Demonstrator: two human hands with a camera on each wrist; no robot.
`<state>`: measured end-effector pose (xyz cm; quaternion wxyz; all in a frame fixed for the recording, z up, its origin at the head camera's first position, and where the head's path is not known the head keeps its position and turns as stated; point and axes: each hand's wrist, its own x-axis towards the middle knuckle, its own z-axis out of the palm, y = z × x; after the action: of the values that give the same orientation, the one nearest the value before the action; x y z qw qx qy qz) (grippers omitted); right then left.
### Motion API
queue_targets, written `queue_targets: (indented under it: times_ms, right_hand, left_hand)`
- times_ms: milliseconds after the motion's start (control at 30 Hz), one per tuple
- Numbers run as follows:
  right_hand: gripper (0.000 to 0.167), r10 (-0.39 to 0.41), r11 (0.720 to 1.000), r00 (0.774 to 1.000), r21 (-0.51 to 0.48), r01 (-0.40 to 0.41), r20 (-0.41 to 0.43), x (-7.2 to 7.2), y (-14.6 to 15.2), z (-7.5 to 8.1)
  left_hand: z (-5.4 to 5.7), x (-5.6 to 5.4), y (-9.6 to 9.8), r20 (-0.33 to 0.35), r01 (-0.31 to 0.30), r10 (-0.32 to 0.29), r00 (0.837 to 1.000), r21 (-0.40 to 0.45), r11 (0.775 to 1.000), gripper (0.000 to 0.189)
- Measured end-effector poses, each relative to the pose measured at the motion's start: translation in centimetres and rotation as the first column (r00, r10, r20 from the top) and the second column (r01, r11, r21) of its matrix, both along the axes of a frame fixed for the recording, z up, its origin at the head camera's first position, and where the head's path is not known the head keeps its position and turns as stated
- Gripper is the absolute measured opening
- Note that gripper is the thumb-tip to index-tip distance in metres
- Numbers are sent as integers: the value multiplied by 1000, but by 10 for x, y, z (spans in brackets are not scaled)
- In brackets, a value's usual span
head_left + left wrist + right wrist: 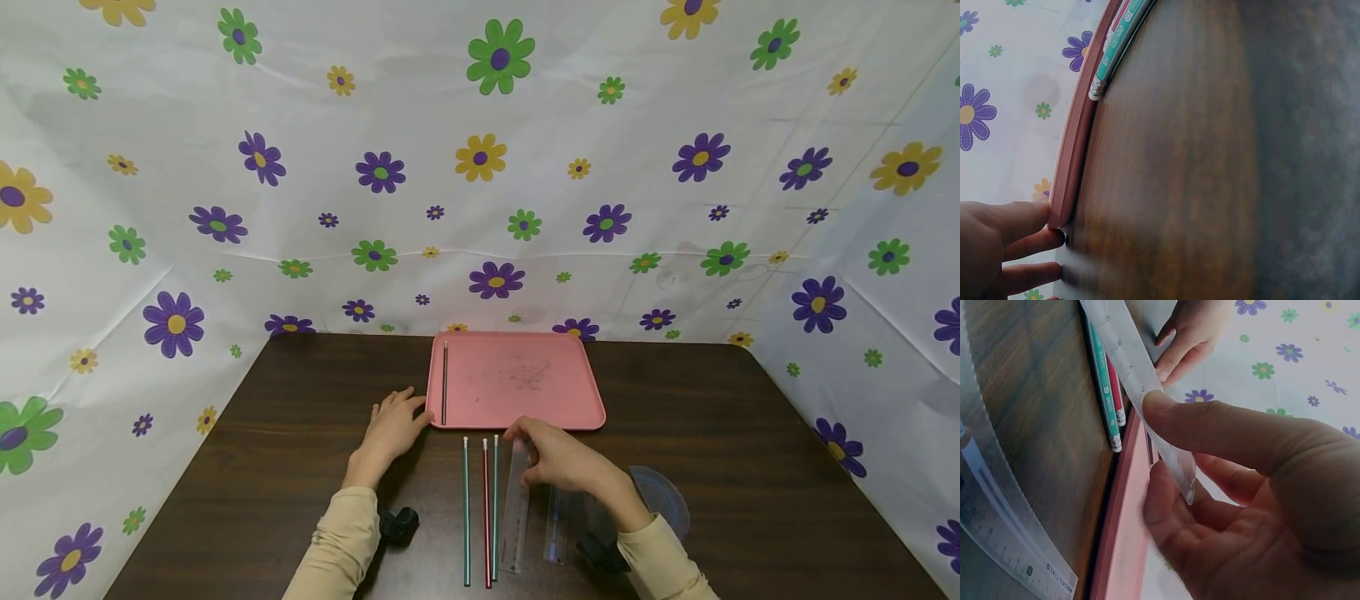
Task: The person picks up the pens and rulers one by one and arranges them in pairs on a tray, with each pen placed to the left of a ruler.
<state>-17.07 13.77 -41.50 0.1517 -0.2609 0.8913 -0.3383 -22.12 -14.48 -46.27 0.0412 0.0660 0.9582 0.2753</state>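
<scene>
My right hand [558, 458] pinches the far end of a clear ruler [516, 508] between thumb and fingers, in front of the tray. In the right wrist view the ruler [1132, 362] is tilted, with its end between the thumb and curled fingers. My left hand [392, 432] touches the front left corner of a pink tray [525, 408], fingers fairly straight. The left wrist view has the thumb [1022, 215] against the tray's rim [1075, 144]. A dark pencil [445, 383] lies along the tray's left side.
Left of the ruler lie a green pencil [467, 508], a red pencil [486, 517] and another green pencil [495, 500]. To its right are a second clear ruler [555, 529] and a clear protractor [663, 500], partly behind the right arm. A flowered sheet [495, 167] surrounds the dark table [720, 433].
</scene>
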Motion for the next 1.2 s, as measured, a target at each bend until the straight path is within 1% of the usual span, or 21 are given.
queue_targets:
  times_ms: [133, 333, 500, 667, 967, 1200]
  right_hand:
    - [49, 2, 998, 999, -57, 0, 52, 0, 0, 0]
    - [47, 19, 992, 997, -125, -9, 73, 0, 2, 1]
    - [49, 55, 984, 997, -172, -44, 58, -1, 4, 3]
    - [50, 81, 978, 996, -196, -72, 38, -1, 4, 4]
    - [51, 61, 977, 997, -205, -50, 46, -1, 2, 4]
    - [54, 30, 976, 999, -214, -32, -16, -1, 4, 3]
  left_hand:
    - [-1, -1, 0, -3, -2, 2, 1000, -7, 1000, 46]
    - [-1, -1, 1, 6, -4, 4, 1000, -1, 1000, 47]
    - [-1, -2, 1, 6, 2, -2, 1000, -8, 1000, 47]
    - [0, -1, 1, 6, 2, -2, 1000, -9, 1000, 47]
    - [-1, -1, 1, 9, -4, 4, 1000, -8, 1000, 48]
    - [-1, -1, 1, 4, -6, 6, 1000, -15, 1000, 48]
